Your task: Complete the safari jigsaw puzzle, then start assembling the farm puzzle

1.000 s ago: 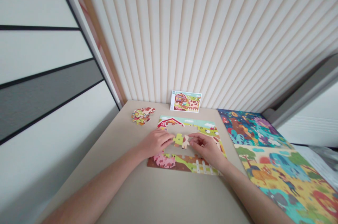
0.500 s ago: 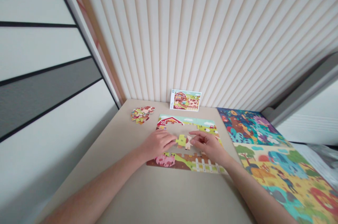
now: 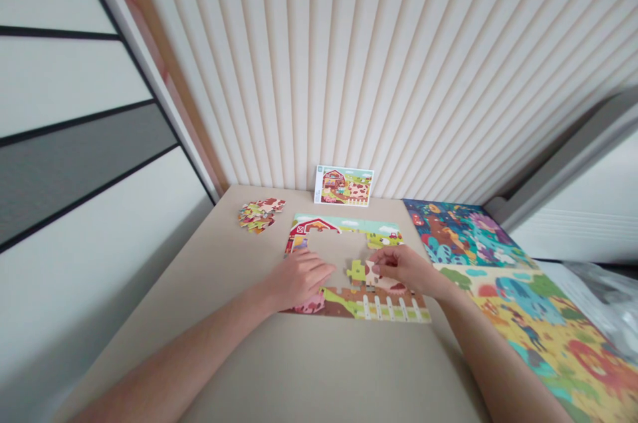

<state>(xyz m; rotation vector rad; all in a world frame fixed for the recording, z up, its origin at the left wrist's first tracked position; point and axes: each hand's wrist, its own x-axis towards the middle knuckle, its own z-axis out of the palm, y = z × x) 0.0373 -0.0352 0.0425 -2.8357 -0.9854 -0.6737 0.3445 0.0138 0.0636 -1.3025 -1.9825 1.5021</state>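
A farm jigsaw puzzle [image 3: 339,306] lies on the table, its border partly joined around an open middle where bare table shows. My right hand [image 3: 406,270] pinches a green and brown-spotted puzzle piece [image 3: 357,271] that looks like two joined pieces, at the right side of the opening, beside the pink cow part. I cannot tell whether it is locked into the cow part. Over the left side of the puzzle rests my left hand [image 3: 299,278], fingers stretched to the right and holding nothing. It covers part of the left border.
Loose puzzle pieces [image 3: 260,215] are heaped at the back left. A picture card [image 3: 343,185] leans against the pleated wall [image 3: 299,77]. Two assembled puzzles, a dark forest one [image 3: 463,233] and a yellow animal one [image 3: 543,330], lie to the right.
The joined green and spotted piece has moved right with my right hand, up to the cow part. My left hand has let go of its green end and now sits apart from it.
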